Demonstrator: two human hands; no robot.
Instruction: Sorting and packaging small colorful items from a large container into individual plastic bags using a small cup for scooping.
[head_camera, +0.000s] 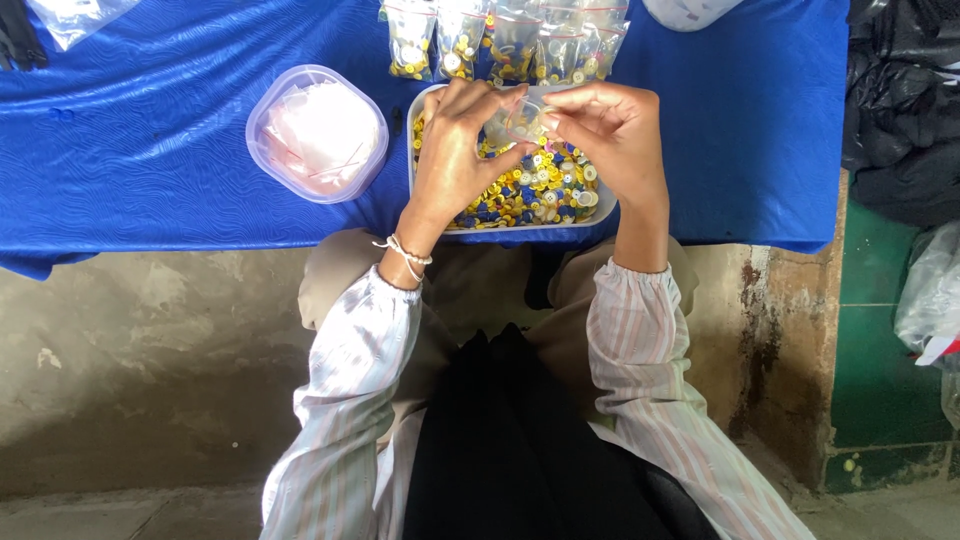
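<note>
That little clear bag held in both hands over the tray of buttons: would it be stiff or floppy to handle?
The small clear bag probably is floppy and very light: it looks like thin film, pinched between the left hand and right hand. It may be slippery, being glossy like the filled bags behind.

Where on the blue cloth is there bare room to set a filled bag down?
Bare blue cloth lies left of the lidded tub, and more to the right of the button tray. It is crowded in the middle: both hands hold a small clear bag over the tray, with filled bags lined up behind.
</note>
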